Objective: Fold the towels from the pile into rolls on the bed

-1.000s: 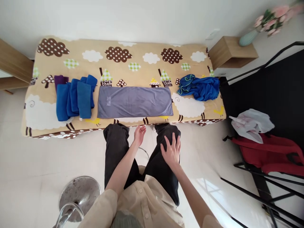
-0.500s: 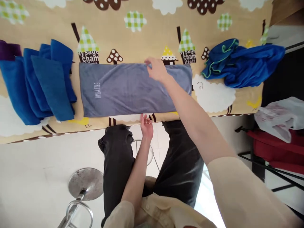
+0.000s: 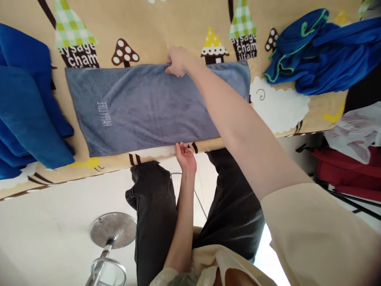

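A grey-blue towel [image 3: 143,107] with white lettering near its left end lies spread lengthwise on the patterned cloth, with soft wrinkles. My right hand [image 3: 180,61] reaches over it to the middle of the far edge, thumb on the towel and fingers bent around the edge in a pinch. Palm up at the near edge, my left hand [image 3: 186,157] has its fingers loosely curled and apart, tips right by the towel's border. Whether those tips touch the fabric I cannot tell.
Folded blue towels [image 3: 32,99] overlap at the left. A crumpled blue towel with green edging [image 3: 324,59] lies at the right. Below stand a metal stool base [image 3: 113,228], a red item [image 3: 348,171] and a white plastic bag [image 3: 357,129]. The patterned cloth [image 3: 166,24] covers the table.
My right hand has moved left along the far edge and its fingers have closed there. My left hand stays at the near edge. The view has come closer to the table.
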